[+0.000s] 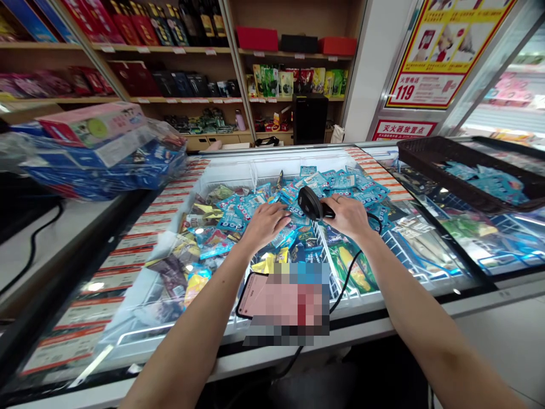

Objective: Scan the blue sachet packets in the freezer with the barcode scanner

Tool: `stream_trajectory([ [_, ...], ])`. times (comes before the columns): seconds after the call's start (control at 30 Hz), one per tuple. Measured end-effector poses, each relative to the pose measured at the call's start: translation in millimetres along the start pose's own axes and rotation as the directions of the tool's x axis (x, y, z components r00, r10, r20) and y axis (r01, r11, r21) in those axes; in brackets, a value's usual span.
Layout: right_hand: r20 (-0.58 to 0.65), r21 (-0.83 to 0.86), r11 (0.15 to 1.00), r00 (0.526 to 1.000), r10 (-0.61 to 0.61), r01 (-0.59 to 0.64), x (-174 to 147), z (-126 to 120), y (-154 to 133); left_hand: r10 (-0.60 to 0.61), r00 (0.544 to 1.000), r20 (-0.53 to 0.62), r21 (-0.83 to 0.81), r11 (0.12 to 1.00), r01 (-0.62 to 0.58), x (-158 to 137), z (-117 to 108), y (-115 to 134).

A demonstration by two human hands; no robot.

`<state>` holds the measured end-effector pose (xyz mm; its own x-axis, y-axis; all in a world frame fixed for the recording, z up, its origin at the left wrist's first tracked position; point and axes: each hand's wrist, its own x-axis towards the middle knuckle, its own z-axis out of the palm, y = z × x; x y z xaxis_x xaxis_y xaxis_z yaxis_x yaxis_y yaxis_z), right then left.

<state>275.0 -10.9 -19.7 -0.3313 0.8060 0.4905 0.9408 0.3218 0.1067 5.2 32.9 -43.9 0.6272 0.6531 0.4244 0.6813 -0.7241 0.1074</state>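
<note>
My right hand [349, 217] is wrapped round the handle of a black barcode scanner [310, 203], whose head points left. The scanner's black cable [349, 271] runs down past my right forearm to the counter's front edge. My left hand [264, 226] lies palm down on the glass lid among small blue packets [236, 211], its fingers stretched forward and holding nothing that I can see. More blue packets [340, 179] are spread behind and beside the scanner. A phone [251, 301] rests nearer to me on the glass, part of it blurred by blocks.
Below the glass, the freezer [164, 241] holds bagged ice creams and wire dividers. A brown basket [451, 170] with blue packets stands at right. Boxes in clear plastic [97, 153] are piled at left. Shelves [179, 50] of goods and a black monitor [310, 119] stand behind.
</note>
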Motion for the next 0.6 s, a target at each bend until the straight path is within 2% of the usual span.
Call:
stream_trajectory([
  [0.27, 0.007, -0.004, 1.0, 1.0, 0.005, -0.005, 1, -1, -1, -0.124, 0.991, 0.044, -0.008, 0.992, 0.124, 2, -7, 8],
  [0.43, 0.006, -0.001, 1.0, 1.0, 0.003, -0.003, 1, 0, -1, -0.069, 0.991, 0.113, 0.001, 0.998, 0.069, 1, -5, 6],
  [0.5, 0.0, 0.001, 1.0, 1.0, 0.003, -0.003, 1, 0, 0, -0.053, 0.993, 0.102, -0.016, 0.998, 0.055, 1, -3, 3],
  [0.6, -0.004, 0.002, 1.0, 1.0, 0.009, -0.009, 1, 0, -1, -0.104, 0.994, 0.03, -0.069, 0.992, 0.106, 1, 2, -3],
])
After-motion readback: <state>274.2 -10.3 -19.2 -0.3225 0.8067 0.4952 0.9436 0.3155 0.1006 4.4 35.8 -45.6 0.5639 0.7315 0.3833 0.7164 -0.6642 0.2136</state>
